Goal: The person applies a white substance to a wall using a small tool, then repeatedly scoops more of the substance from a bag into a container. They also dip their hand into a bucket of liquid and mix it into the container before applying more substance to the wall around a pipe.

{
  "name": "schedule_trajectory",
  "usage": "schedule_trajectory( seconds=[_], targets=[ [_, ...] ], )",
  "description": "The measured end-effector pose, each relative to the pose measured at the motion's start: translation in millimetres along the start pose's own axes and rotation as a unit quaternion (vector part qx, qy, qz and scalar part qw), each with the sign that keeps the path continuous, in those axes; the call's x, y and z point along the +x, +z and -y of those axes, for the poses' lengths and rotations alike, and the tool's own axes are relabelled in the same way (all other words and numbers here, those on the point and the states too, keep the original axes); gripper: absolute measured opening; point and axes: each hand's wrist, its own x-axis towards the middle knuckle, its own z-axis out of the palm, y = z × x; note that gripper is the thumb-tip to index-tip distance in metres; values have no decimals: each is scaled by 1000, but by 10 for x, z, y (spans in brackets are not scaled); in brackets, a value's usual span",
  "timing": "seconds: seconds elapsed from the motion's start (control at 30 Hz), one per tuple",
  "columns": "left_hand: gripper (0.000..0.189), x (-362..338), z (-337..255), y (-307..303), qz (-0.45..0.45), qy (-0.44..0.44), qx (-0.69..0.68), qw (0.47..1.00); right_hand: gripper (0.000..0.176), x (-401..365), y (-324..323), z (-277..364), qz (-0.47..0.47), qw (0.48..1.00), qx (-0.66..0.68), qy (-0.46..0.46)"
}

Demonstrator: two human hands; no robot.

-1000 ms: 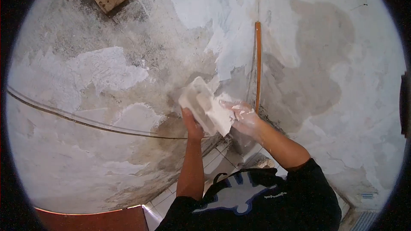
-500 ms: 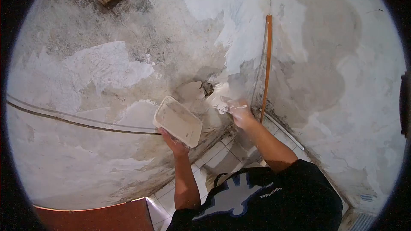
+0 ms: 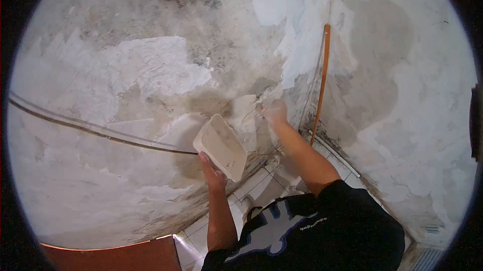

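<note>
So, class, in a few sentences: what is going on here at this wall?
A person is working pale plaster onto a worn, flaking wall near a room corner. The left hand grips a shallow tray by its lower edge, tilted up beside the wall. The right hand, smeared white, is pressed to a wet patch just above the tray; whether it holds a tool is too blurred to tell. An orange pipe runs up the corner.
</note>
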Motion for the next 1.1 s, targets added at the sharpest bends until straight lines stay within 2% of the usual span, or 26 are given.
schedule_trajectory(
  seconds=[0.03, 0.1, 0.13, 0.2, 0.23, 0.3, 0.43, 0.5, 0.53, 0.6, 0.63, 0.7, 0.83, 0.87, 0.9, 0.93, 1.0, 1.03, 1.1],
  targets=[
    [62, 16, -32, -30, 0, 4, -4, 1000, 21, 87, -15, -1, 0, 1000, -2, -5],
    [61, 27, -81, -79, 14, 0, 4, 1000, 8, 258, -5, -25, 48, 991, 117, -41],
    [61, 18, -146, -40, 12, 2, 0, 1000, 8, 363, 42, -30, 49, 991, 113, -44],
    [68, 7, -271, 31, 35, 40, 76, 996, 7, 521, 128, -20, 58, 960, 272, -24],
    [68, 23, -281, -2, 35, 42, 73, 996, 7, 427, 73, 153, 58, 961, 269, -27],
    [67, 57, -274, -70, 47, 27, 55, 997, 9, 225, -73, 472, 67, 923, 371, 79],
    [59, 149, -299, 6, 64, 23, 15, 998, 10, 191, -102, 460, 74, 926, 357, 94],
    [66, 253, -135, -201, 81, 0, 43, 996, 10, 394, -45, 203, 162, 829, 531, 64],
    [66, 265, -129, -173, 83, -5, 44, 996, 10, 303, -160, 327, 157, 829, 533, 66],
    [58, 282, -149, -75, 47, -38, 3, 998, 17, -76, -533, 844, 108, 944, 311, 22],
    [58, 274, -160, -49, 51, -41, 4, 998, 17, -158, -625, 862, 103, 944, 313, 24],
    [60, 288, -181, 14, 83, -30, -24, 996, 21, -309, -816, 787, 19, 931, 365, -18],
    [61, 256, -181, 50, 72, -26, -34, 997, 26, -379, -849, 286, 19, 934, 357, 26],
    [62, 244, -180, 31, 69, -45, -43, 996, 14, -401, -737, 164, -43, 952, 300, 44],
    [62, 247, -181, 24, 68, -62, -52, 994, 16, -376, -622, 25, -105, 963, 241, 61],
    [62, 260, -169, 10, 67, -60, -51, 995, 16, -269, -472, -211, -104, 963, 243, 60],
    [63, 273, -148, -21, 41, -50, -24, 998, 31, -112, -248, -536, -123, 983, 135, -4],
    [63, 266, -157, -32, 41, -50, -22, 998, 31, -95, -182, -567, -123, 983, 138, -4],
    [63, 247, -185, -52, 49, -58, -33, 997, 39, -80, -23, -567, -230, 973, 32, 3]
  ],
)
